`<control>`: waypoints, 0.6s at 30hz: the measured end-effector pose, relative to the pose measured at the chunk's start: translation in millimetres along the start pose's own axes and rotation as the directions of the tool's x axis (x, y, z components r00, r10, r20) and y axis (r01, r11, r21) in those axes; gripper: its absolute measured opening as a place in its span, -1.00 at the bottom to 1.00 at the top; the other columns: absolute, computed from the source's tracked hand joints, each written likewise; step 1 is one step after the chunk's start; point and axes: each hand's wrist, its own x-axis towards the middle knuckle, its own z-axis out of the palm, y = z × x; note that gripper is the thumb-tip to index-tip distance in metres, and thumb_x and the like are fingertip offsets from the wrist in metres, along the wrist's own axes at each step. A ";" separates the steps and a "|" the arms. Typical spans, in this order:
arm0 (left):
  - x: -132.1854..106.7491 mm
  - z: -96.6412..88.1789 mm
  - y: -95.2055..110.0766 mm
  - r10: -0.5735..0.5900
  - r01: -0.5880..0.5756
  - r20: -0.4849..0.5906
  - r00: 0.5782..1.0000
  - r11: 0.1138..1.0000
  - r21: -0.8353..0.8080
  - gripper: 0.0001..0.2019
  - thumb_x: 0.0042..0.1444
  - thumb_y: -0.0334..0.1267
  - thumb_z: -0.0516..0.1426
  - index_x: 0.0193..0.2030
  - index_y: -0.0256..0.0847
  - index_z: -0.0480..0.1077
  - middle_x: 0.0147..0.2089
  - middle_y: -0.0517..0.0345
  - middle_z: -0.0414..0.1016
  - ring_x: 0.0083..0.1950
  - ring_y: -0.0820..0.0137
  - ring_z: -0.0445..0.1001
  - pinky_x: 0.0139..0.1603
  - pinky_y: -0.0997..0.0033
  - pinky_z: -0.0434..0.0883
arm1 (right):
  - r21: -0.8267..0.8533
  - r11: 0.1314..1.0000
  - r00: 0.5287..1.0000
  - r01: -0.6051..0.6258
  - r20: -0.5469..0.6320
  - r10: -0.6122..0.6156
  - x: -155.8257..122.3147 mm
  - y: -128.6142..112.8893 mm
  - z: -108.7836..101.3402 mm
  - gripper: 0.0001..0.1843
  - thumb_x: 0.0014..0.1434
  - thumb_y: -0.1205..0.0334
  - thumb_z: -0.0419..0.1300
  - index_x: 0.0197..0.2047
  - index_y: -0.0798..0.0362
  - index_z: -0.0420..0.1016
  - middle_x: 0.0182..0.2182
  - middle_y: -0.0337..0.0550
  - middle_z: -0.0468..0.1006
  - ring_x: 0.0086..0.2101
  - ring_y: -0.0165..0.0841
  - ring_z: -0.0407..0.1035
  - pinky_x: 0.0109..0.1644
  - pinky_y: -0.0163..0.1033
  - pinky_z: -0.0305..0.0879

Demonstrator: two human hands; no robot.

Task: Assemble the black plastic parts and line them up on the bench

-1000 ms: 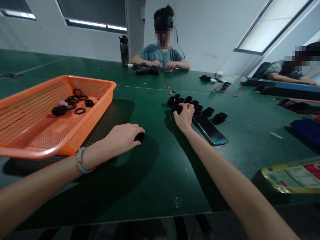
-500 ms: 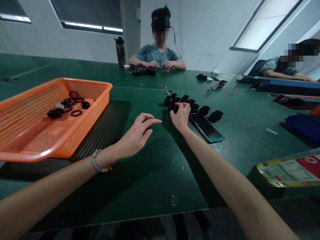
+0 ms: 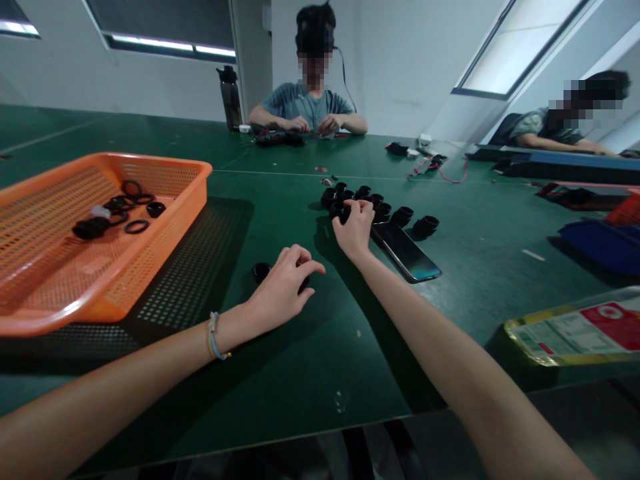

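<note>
The left hand [image 3: 281, 285] is arching its fingers half-open, any hold impossible to tell, a loose black fitting [image 3: 260, 272] lying at its ten o'clock; toward two o'clock the right hand [image 3: 354, 233] is pinching a second fitting [image 3: 341, 212], apparently steadying it, hiding its long axis; adjoining fittings [image 3: 383, 212] are running ten-to-four o'clock.

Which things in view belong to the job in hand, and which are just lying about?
Seemingly in the job:
black cylindrical parts, clustered at the right hand
lone black round part beside the left hand
perhaps the orange perforated plastic basket

Likely lying about:
black rectangular phone
tall dark bottle
</note>
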 end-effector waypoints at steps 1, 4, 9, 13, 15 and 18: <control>-0.7 -2.6 0.6 0.013 -0.013 0.002 1.000 1.000 0.027 -0.65 -0.03 -0.44 0.21 -0.07 -0.22 0.33 -0.07 0.04 0.22 0.00 0.19 0.23 -0.04 0.12 0.39 | 0.018 1.000 1.000 0.011 -0.023 -0.011 -0.6 -1.6 -1.6 -0.69 -0.03 0.41 0.11 -0.14 0.14 0.34 -0.12 0.07 0.20 -0.05 -0.13 0.14 0.07 0.03 0.16; -5.7 -13.5 1.1 0.080 -0.077 -0.032 0.996 0.992 0.099 -0.59 -0.01 -0.33 0.22 0.01 -0.18 0.29 -0.02 0.01 0.24 0.08 0.11 0.17 0.01 0.04 0.35 | 0.100 0.991 0.994 0.093 -0.073 -0.086 -3.7 -8.8 -10.3 -0.70 -0.01 0.42 0.08 -0.14 0.13 0.34 -0.12 0.04 0.22 -0.04 -0.16 0.16 0.09 -0.01 0.17; -21.3 -31.3 -16.4 0.032 -0.003 -0.208 0.978 0.990 0.138 -0.59 0.03 -0.33 0.09 0.07 -0.26 0.23 -0.02 -0.06 0.25 0.08 0.13 0.17 0.08 0.02 0.27 | 0.371 0.893 0.808 0.255 0.426 -0.407 -13.8 -22.7 -38.5 -0.76 0.02 0.42 0.05 -0.21 0.06 0.40 -0.18 -0.09 0.35 -0.20 -0.31 0.30 -0.09 -0.13 0.31; -33.4 -36.7 -40.6 -0.182 0.189 -0.117 0.976 0.981 0.049 -0.45 -0.07 -0.29 0.08 0.13 -0.31 0.13 0.04 -0.11 0.27 0.10 0.12 0.20 0.09 0.03 0.28 | 0.538 0.805 0.337 0.249 0.732 -0.593 -24.8 -27.5 -57.0 -0.48 -0.12 0.35 0.27 -0.02 0.00 0.37 0.00 -0.09 0.33 0.08 -0.19 0.13 0.15 0.02 0.13; -36.8 -37.1 -48.8 -0.246 0.247 -0.040 0.968 0.969 0.022 -0.48 -0.08 -0.24 0.09 0.08 -0.29 0.19 0.02 -0.10 0.33 0.10 0.10 0.23 0.11 0.01 0.27 | 0.536 0.817 0.312 0.211 0.755 -0.576 -29.4 -29.6 -59.6 -0.39 -0.13 0.24 0.34 0.04 -0.01 0.33 0.06 -0.07 0.29 0.12 -0.19 0.08 0.20 0.05 0.06; -37.7 -36.9 -53.7 -0.285 0.285 0.010 0.959 0.958 -0.019 -0.64 -0.07 -0.21 0.09 -0.08 -0.24 0.32 -0.07 -0.04 0.43 0.03 0.13 0.33 0.09 0.07 0.30 | 0.533 0.826 0.336 0.182 0.756 -0.562 -34.9 -35.6 -57.9 -0.49 -0.14 0.18 0.38 -0.07 0.02 0.42 -0.01 -0.07 0.37 0.07 -0.19 0.13 0.17 0.03 0.09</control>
